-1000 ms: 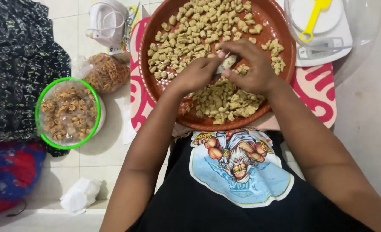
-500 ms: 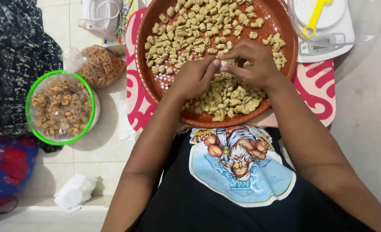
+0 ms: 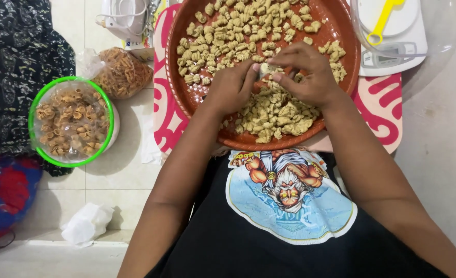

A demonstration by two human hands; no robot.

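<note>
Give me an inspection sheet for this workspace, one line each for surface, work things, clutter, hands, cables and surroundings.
Surface: pale tiled floor; a pink and white mat lies under the tray.
Work things: round brown tray holding many small pale dough pieces, heaped nearer the person.
Clutter: green-rimmed container of browned snacks; clear bag of browned snacks; crumpled white tissue.
Hands: left hand and right hand meet over the tray, pinching one dough piece between them.
Cables: a cord by the white appliance.
Surroundings: kitchen scale with yellow spoon; dark patterned cloth.
</note>
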